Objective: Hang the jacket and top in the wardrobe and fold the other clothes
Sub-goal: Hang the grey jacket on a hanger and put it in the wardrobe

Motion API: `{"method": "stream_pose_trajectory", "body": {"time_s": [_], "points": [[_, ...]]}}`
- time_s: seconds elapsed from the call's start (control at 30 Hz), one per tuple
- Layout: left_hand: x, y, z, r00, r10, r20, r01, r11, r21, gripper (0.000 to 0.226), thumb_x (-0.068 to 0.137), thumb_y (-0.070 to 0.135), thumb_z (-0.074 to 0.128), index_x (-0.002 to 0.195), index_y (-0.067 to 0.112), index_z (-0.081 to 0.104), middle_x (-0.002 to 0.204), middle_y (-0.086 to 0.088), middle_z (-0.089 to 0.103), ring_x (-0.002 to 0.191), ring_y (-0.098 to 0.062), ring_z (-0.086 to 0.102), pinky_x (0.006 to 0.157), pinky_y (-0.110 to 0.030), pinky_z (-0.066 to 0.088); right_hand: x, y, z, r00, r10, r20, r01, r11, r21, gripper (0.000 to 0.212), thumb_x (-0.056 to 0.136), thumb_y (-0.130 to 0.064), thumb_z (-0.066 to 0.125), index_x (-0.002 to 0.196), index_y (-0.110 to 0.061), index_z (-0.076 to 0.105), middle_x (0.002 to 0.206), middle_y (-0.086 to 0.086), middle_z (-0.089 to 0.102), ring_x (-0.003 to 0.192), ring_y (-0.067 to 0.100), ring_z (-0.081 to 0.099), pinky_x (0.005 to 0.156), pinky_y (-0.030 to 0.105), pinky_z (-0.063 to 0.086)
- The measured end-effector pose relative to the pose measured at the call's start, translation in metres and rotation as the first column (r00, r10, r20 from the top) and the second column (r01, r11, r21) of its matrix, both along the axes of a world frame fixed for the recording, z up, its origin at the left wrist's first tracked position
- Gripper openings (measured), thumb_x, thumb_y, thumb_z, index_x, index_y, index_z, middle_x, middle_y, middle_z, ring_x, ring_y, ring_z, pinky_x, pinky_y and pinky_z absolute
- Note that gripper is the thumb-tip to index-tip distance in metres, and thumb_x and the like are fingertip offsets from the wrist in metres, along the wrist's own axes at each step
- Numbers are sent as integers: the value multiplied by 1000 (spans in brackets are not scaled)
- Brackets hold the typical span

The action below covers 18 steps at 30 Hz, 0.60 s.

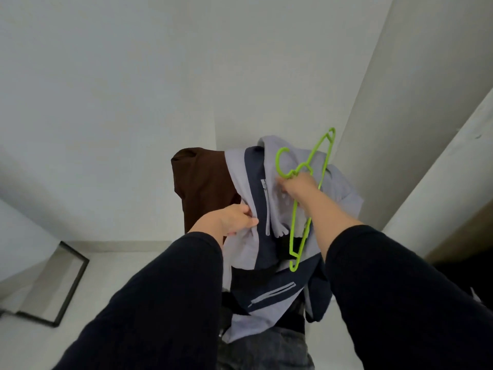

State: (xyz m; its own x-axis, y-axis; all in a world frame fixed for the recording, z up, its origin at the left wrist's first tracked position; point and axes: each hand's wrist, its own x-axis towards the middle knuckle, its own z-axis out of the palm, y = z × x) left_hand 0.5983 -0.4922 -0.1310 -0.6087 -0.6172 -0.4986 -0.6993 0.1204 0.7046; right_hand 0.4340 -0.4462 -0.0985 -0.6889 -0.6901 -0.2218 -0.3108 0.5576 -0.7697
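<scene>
A grey and navy zip jacket [253,182] hangs in the air in front of me, held up by both hands. My left hand [234,218] grips its grey front panel beside the zip. My right hand [298,186] holds a bright green plastic hanger [306,198] by its neck, together with the jacket's collar fabric. The hanger tilts, hook to the upper left, bar running down toward the lower right. A brown garment [202,185] hangs behind the jacket on the left. Dark grey cloth [266,351] shows below the jacket.
White walls fill the view, with a corner behind the clothes. A tall white panel [437,182], perhaps a wardrobe side or door, stands at the right with a dark opening [469,265] below it. A black-framed mirror or picture [53,287] leans at the lower left.
</scene>
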Motion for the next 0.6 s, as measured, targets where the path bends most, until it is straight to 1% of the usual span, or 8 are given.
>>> {"method": "stream_pose_trajectory", "body": {"time_s": [0.07,0.13,0.2,0.3,0.4,0.47,0.53,0.6], "points": [[-1,6,-5,998,-36,46,35,999,26,30,96,29,52,125,19,52,121,-3,51,116,-22,48,98,-34,44,7,-2,0,999,-2,-36,2,1000,12,57,80,-48,68,115,-6,56,86,5,64,75,21,63,56,25,40],[-4,11,-9,998,-40,45,37,996,82,29,96,30,53,124,20,52,119,-2,51,109,-19,48,99,-35,43,16,-2,1,995,22,-102,-15,997,71,64,76,-55,70,115,-6,57,101,6,64,97,25,62,69,26,41],[-6,14,-12,998,-42,43,37,993,110,31,95,30,55,124,21,53,122,-1,52,109,-18,48,100,-35,44,21,-5,-3,989,38,-145,-21,993,120,67,74,-52,74,119,-6,56,112,9,64,104,27,60,72,29,42],[-9,12,-16,997,-55,54,50,995,81,32,94,30,57,123,19,53,128,-3,52,120,-22,47,101,-37,44,22,-7,-6,989,26,-146,-6,991,136,48,79,-31,75,113,-3,55,111,9,63,106,27,60,76,30,45],[-13,10,-10,996,-71,58,70,997,17,32,94,28,58,123,15,53,127,-5,54,120,-24,49,99,-38,44,18,-3,-1,992,32,-118,-18,993,113,19,81,-16,68,87,-10,51,94,8,54,91,21,57,72,26,43],[-19,5,-3,997,-59,52,61,997,-44,34,94,25,57,123,8,54,122,-9,55,116,-27,52,96,-38,43,8,1,1,990,77,-116,-62,990,126,23,81,-15,64,95,-17,46,95,8,53,87,18,52,71,26,43],[-26,-2,2,997,67,-35,-69,994,-80,29,92,21,54,114,3,59,111,-14,59,108,-32,56,91,-37,45,-3,12,8,989,118,-87,-106,985,136,20,84,-13,64,96,-17,49,95,8,54,86,19,51,67,27,43],[-34,-11,6,952,267,-149,-285,952,-109,32,90,23,48,113,4,56,110,-17,61,104,-36,58,88,-39,47,-15,29,15,986,165,-35,-160,981,114,21,84,-8,65,75,-20,50,85,3,53,76,18,51,58,25,42]]}}
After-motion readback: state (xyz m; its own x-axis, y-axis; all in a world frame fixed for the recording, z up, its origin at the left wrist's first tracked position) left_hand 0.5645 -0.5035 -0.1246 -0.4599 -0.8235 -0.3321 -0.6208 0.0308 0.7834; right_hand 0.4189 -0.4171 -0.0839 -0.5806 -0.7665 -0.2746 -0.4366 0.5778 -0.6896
